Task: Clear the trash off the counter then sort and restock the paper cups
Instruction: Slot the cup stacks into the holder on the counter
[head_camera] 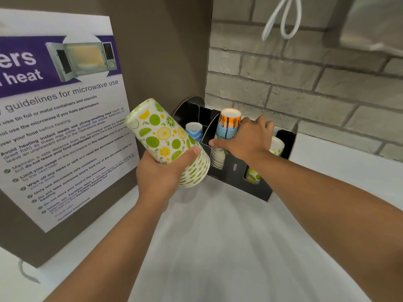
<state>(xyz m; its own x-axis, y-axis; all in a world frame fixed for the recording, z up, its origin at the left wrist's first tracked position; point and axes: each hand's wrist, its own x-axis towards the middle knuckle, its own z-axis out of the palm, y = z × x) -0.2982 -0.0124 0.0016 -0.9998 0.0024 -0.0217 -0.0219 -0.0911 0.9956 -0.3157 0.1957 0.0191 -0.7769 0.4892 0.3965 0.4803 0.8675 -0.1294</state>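
Observation:
My left hand (162, 172) grips a tilted stack of citrus-print paper cups (161, 136), bottoms pointing up and left. My right hand (246, 140) is closed around a stack of orange-and-blue palm-print cups (227, 125) standing upside down in the middle slot of a black cup holder (235, 171) in the counter corner. A blue chevron cup (193, 130) sits in the holder's left slot. More citrus-print cups (277, 146) stand in the right slot, partly hidden by my wrist.
A white counter (218, 236) runs toward me. A brown panel on the left carries a microwave guidelines poster (61, 118). Behind the holder is a grey brick wall (305, 88), with a white cord loop (281, 18) hanging above.

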